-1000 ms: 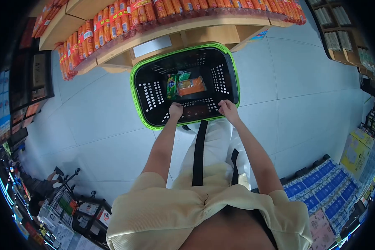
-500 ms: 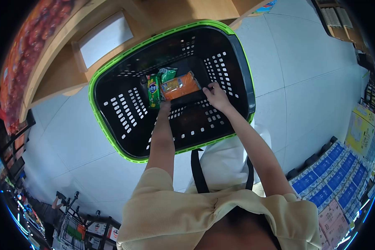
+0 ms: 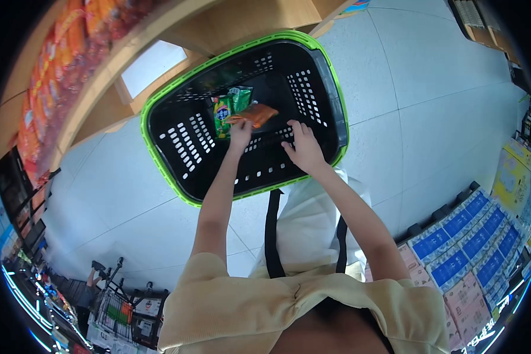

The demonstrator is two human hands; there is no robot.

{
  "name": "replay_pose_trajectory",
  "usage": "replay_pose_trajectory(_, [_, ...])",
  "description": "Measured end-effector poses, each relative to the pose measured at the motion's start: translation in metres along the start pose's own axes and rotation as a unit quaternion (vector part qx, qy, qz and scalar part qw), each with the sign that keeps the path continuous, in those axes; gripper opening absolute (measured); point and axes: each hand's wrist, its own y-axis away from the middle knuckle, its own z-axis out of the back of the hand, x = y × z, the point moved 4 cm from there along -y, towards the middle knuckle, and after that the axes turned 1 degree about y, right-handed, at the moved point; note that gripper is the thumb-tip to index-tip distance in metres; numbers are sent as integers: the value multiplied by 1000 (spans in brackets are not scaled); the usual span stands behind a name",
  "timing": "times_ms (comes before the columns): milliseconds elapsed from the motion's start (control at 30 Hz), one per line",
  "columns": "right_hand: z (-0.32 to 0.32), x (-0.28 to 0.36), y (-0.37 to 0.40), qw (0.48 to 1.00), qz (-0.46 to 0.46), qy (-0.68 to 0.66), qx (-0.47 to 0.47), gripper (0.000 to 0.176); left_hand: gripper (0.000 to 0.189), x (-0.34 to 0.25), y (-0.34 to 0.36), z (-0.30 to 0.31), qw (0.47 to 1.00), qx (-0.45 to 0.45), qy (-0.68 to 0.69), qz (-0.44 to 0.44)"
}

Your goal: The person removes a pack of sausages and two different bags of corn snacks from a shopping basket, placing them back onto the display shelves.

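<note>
A black shopping basket with a green rim (image 3: 159, 171) is below me. Inside, my left hand (image 3: 241, 133) grips the near edge of an orange packet (image 3: 259, 115), which is tilted over two green packets. One green packet (image 3: 221, 115) lies at the left, and another (image 3: 240, 97) lies just behind the orange one. To the right, my right hand (image 3: 304, 146) hovers over the basket's near right part, its fingers apart and holding nothing.
A wooden shelf unit (image 3: 236, 26) stands beyond the basket, with red and orange packages (image 3: 59, 76) at upper left. Stacked blue and white packs (image 3: 472, 236) are at lower right. A shopping cart (image 3: 115, 312) and part of a person (image 3: 91, 280) are at lower left.
The orange packet has been tipped up in my left hand. My right hand has come off the dark bar beside the packet and opened. The basket appears slightly smaller and shifted in view.
</note>
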Motion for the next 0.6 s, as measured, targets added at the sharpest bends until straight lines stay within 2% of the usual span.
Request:
replay_pose_trajectory(33, [6,7,10,998,-23,2,58,72,17,-45,25,3,998,20,-28,-48])
replay_pose_trajectory(67, [20,20,21,998,-20,-5,54,72,15,-97,57,9,993,39,-56,-97])
replay_pose_trajectory(167, [55,58,62,1000,14,-25,6,91,14,-214,147,38,991,118,9,-62])
replay_pose_trajectory(200, [64,74,77,999,17,-31,1,91,15,-242,177,48,986,156,53,-36])
replay_pose_trajectory(267, [96,105,106,986,22,-77,-143,84,12,-295,236,62,976,174,128,-18])
replay_pose_trajectory(333, [125,116,133,974,51,-113,-191,71,13,-340,287,74,968,220,118,-32])
replay_pose_trajectory(400, [162,139,153,962,56,-205,-169,58,22,-374,322,82,926,313,209,-36])
replay_pose_trajectory(433, [180,150,167,957,26,-245,-153,53,22,-396,333,89,926,310,206,-61])
replay_pose_trajectory(467, [193,159,181,949,0,-283,-136,47,37,-426,341,100,951,226,55,-205])
replay_pose_trajectory(500, [198,163,196,940,-15,-309,-146,44,53,-449,353,110,928,123,-96,-337])
replay_pose_trajectory(533, [201,165,213,929,-29,-335,-153,40,53,-457,363,115,921,108,-95,-362])
replay_pose_trajectory(600, [202,170,248,853,-113,-481,-165,40,83,-457,376,125,940,53,-128,-311])
